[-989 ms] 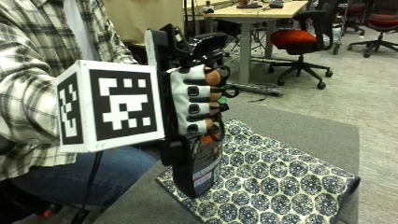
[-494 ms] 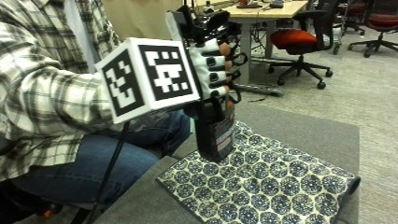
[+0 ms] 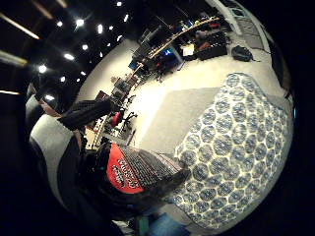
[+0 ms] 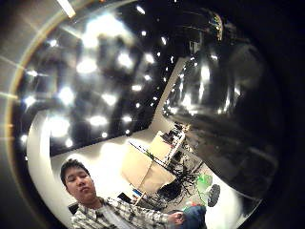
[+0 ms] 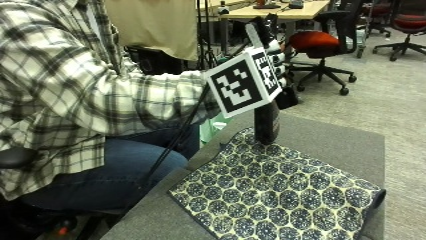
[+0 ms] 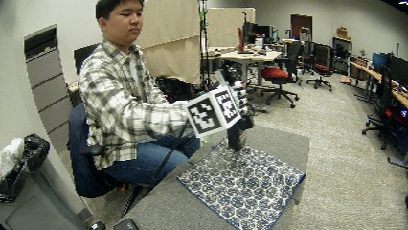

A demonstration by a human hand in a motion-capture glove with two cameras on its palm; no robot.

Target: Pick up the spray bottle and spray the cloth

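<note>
My gloved right hand (image 5: 274,56) grips the top of a dark spray bottle (image 5: 266,122) and holds it upright. The bottle's base is over the far corner of the blue-and-white patterned cloth (image 5: 279,195), which lies spread flat on the grey table (image 5: 333,142). Whether the base touches the cloth I cannot tell. The wide outside view has the same hand (image 6: 239,98), bottle (image 6: 234,136) and cloth (image 6: 245,184). In the little finger side palm view the bottle's red label (image 3: 125,172) is close to the palm, with the cloth (image 3: 231,147) beyond it. The bottle (image 4: 228,109) fills much of the thumb side palm view.
The cloth's right corner (image 5: 378,196) reaches the table's right edge. Bare grey tabletop lies beyond the bottle and at the near left (image 5: 150,220). A red office chair (image 5: 321,42) and a desk (image 5: 273,11) stand on the carpet behind.
The hand has carried the bottle up and away from the cloth's near-left side to its far corner. The cloth has not moved.
</note>
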